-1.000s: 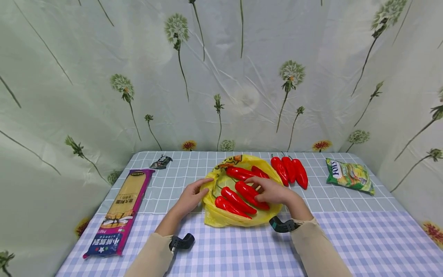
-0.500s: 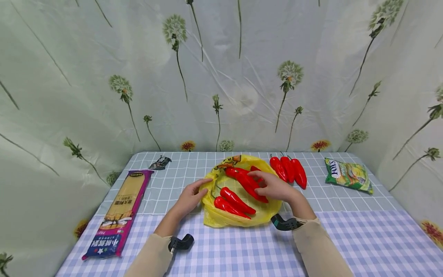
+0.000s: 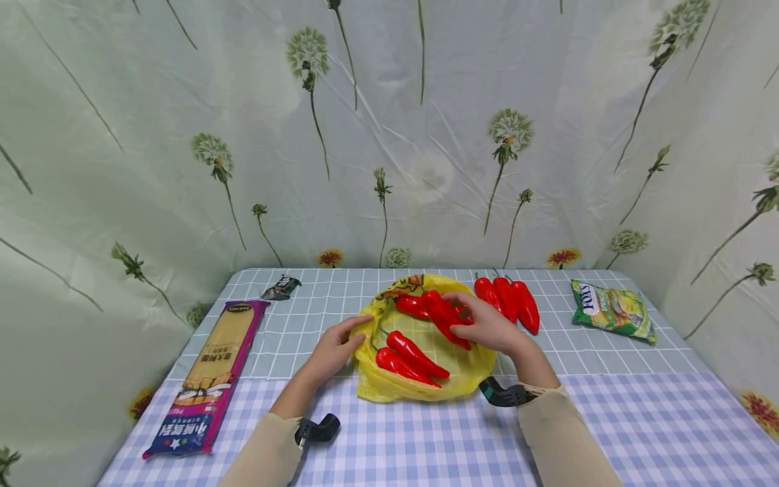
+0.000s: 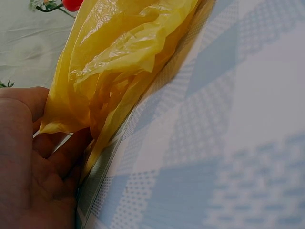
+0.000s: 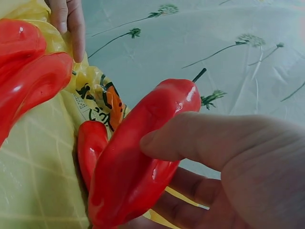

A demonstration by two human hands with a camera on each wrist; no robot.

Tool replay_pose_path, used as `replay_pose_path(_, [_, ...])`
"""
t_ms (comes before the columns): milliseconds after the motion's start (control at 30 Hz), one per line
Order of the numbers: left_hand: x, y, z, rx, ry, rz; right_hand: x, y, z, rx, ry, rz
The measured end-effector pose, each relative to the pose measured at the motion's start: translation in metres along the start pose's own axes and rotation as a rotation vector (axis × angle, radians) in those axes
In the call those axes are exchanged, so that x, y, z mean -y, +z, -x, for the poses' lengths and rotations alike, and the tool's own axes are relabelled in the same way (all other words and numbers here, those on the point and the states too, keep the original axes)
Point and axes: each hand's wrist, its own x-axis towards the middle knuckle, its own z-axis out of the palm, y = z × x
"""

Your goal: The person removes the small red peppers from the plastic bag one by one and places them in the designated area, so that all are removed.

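Right hand (image 3: pixel 489 328) curled round one long glossy red pepper (image 3: pixel 445 316), lifted just above the crumpled yellow plastic bag (image 3: pixel 420 379) (two more red peppers (image 3: pixel 409 355) lying inside). Left hand (image 3: pixel 333 348) pinching the bag's left rim, thumb over fingers, on the checked tablecloth (image 3: pixel 426 439).

Beige sleeves (image 3: pixel 556 433), black wrist mounts (image 3: pixel 500 394)
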Motion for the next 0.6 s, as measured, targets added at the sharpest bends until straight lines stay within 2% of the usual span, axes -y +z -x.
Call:
replay_pose_path(133, [0.0001,-0.0006,-0.0007,-0.007,0.009,-0.006,0.0002,-0.0029,0.0000,-0.002,-0.037,-0.020])
replay_pose_path(600, [0.0000,0.0001,-0.0005,-0.015,-0.024,-0.022,0.0006,-0.0070,-0.0004,-0.065,-0.025,-0.071])
